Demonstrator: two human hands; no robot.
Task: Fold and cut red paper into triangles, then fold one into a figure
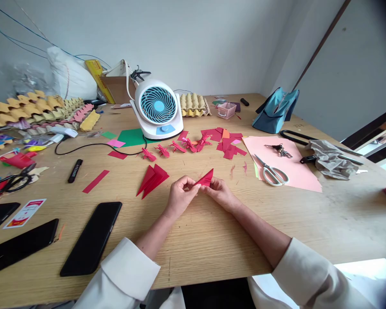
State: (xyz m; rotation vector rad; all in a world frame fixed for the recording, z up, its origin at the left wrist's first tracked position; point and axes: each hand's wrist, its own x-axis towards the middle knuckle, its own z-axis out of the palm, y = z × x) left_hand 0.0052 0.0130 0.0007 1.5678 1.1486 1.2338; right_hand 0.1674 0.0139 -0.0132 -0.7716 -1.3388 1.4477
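Between my two hands is a folded red paper piece (206, 177), its pointed tip rising up to the right. My left hand (184, 192) pinches its left end between thumb and fingers. At its right end, my right hand (221, 194) is closed on the same paper, the thumb in front and the fingers partly hidden behind it. Just left of my hands, several red folded paper triangles (152, 180) lie overlapped on the table. Beyond them a row of small folded red paper figures (162, 150) stretches toward the right.
A white fan (159, 109) stands at the back. Loose red paper pieces (227, 143) lie right of it. Scissors (273, 174) and keys (280, 150) rest on pink paper (296, 171). Nearer left are a black marker (75, 171), a red strip (95, 181) and a black phone (91, 238).
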